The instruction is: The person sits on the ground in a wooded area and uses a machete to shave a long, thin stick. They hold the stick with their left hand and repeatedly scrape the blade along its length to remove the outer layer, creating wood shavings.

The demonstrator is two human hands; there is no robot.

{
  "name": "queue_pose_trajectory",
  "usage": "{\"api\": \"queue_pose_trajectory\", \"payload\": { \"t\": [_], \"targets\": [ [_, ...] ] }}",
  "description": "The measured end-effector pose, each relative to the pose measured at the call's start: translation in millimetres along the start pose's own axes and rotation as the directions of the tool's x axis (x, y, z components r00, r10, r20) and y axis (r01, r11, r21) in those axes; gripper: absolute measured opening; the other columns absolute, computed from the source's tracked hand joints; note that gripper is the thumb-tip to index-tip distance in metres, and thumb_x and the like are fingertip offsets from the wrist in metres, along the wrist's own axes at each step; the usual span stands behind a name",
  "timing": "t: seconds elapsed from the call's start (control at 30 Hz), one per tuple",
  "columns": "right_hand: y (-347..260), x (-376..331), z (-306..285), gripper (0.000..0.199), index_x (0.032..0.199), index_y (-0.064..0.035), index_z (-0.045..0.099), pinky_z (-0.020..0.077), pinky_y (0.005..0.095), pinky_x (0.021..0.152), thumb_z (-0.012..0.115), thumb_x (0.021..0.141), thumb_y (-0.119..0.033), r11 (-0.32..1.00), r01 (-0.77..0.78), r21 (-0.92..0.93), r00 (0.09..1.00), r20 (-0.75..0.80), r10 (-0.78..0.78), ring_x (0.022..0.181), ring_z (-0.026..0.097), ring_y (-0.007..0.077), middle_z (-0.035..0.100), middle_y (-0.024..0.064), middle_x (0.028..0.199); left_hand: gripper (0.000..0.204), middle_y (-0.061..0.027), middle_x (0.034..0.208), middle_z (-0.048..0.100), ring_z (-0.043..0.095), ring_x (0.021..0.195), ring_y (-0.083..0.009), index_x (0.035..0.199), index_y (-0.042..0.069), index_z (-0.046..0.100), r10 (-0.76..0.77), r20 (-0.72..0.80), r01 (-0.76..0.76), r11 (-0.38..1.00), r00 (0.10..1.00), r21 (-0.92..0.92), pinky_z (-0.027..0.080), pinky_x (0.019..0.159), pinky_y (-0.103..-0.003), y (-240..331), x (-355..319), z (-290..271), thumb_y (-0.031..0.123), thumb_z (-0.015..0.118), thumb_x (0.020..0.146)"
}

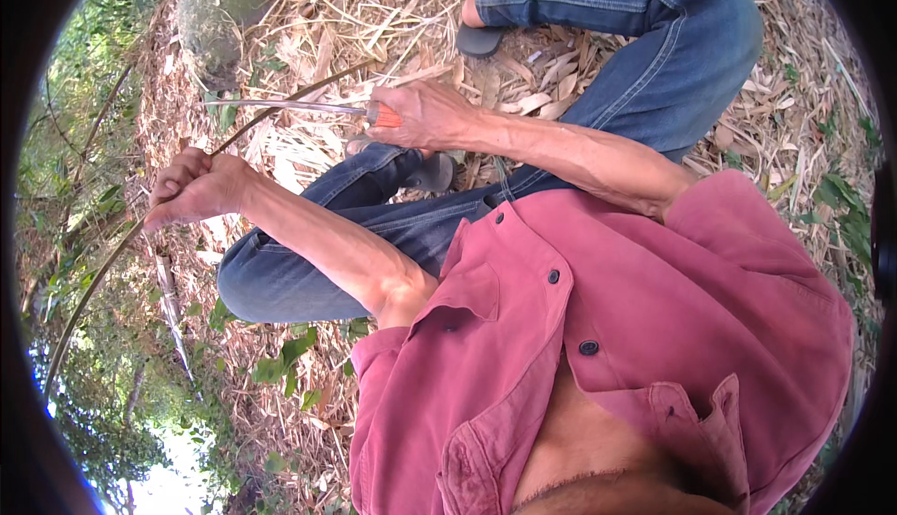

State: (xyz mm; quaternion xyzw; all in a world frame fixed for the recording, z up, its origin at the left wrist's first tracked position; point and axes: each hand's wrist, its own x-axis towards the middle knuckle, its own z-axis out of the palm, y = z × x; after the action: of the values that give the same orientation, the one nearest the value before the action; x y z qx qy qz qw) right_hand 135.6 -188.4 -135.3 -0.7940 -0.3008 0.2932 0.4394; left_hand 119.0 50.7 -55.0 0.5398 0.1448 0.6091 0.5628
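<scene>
Left hand [204, 186] clamped around a long thin stem [245, 130] that runs from the left edge to far centre; right hand [425, 115] wrapped on the orange-handled knife [322, 107]. Hands apart. Blade crosses stem beyond left fist; contact unclear. Main risk, my read: stem flexes or rolls, blade skids toward left fingers.

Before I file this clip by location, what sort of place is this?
Probably an outdoor spot in or beside woodland: dry leaf litter covers much of the ground, green foliage crowds the left side, and a bright patch, likely sky, shows through it at the lower left.
</scene>
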Motion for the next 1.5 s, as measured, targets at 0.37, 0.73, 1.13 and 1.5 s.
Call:
{"api": "queue_pose_trajectory", "payload": {
  "t": [0.37,0.73,1.13,1.5],
  "targets": [
    [29.5,-0.1,17.5,0.038,0.093,-0.0061,0.051,0.0464,0.0472,0.062,0.059,0.077,-0.039,0.998,-0.022,-0.057,1.0,-0.022,0.021,0.071,0.061,0.0391,0.062,0.0193,0.073,0.057,0.0048,0.053,0.017,0.015,0.042,-0.0074,0.065,0.017,0.025,0.044,-0.04,-0.043,0.999,0.998,0.026,0.013,0.04,-0.023,1.5,-1.4,0.5,0.071,0.032,0.082],
    [70.4,-11.4,34.5,0.04,0.095,-0.0045,0.054,0.0487,0.0459,0.06,0.061,0.075,-0.039,0.987,-0.06,-0.148,0.992,-0.115,0.043,0.066,0.061,0.0374,0.061,0.0204,0.07,0.061,0.0054,0.05,0.017,0.014,0.042,-0.0075,0.064,0.017,0.023,-0.004,-0.067,0.001,0.999,0.998,-0.05,0.012,0.039,-0.025,-6.8,7.4,-6.3,0.075,0.037,0.077],
    [105.1,3.1,30.7,0.042,0.098,-0.0011,0.054,0.0477,0.0489,0.074,0.058,0.077,-0.037,0.918,-0.356,-0.174,0.932,0.01,0.364,0.087,0.061,0.0392,0.062,0.0232,0.091,0.06,0.0064,0.05,0.018,0.017,0.041,-0.0055,0.063,0.018,0.027,0.002,-0.079,-0.002,1.0,0.997,0.004,0.014,0.038,-0.023,-5.3,14.4,-11.6,0.076,0.036,0.077],
    [139.9,-2.9,38.6,0.053,0.109,0.0003,0.052,0.0434,0.0461,0.088,0.058,0.075,-0.039,0.871,-0.362,-0.331,0.929,-0.051,0.367,0.1,0.056,0.0403,0.059,0.0266,0.103,0.061,0.0067,0.049,0.026,0.026,0.04,-0.0054,0.063,0.018,0.031,-0.013,-0.207,0.037,0.993,0.978,0.113,0.022,0.037,-0.021,15.8,3.8,9.1,0.076,0.028,0.079]
  ]
}}
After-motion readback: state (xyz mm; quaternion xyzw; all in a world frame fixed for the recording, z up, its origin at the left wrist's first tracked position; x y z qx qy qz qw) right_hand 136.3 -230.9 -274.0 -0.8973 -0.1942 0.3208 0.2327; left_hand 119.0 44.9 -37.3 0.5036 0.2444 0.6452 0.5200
